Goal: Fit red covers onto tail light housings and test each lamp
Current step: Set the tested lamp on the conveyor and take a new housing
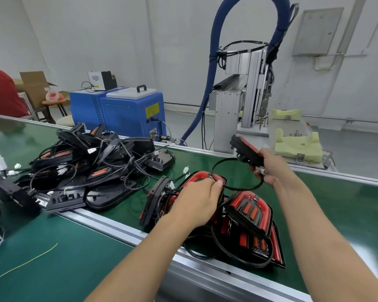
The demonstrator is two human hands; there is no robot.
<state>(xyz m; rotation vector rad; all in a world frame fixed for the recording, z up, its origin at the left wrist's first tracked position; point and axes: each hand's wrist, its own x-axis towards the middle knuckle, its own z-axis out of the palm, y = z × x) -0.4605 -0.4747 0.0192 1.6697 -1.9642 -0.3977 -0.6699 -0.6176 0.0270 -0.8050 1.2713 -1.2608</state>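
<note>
My right hand (270,168) grips a tail lamp with a red cover (246,152), lifted above the green belt, and its black cable (234,187) loops down to the left. My left hand (202,196) rests on a stack of red-covered lamps (252,216) near the belt's front edge, fingers curled at the cable where it crosses a lamp. One covered lamp (155,200) stands on edge just left of my left hand. A heap of black housings without covers (92,166), tangled with wires and white plugs, lies further left on the belt.
The green conveyor belt (336,205) runs between aluminium rails (109,225). Behind it stand a blue machine (122,112), a dispensing rig with a blue hose (238,101) and yellow foam fixtures (297,144). A person in red (2,94) sits far left. A yellow wire (26,263) lies on the near belt.
</note>
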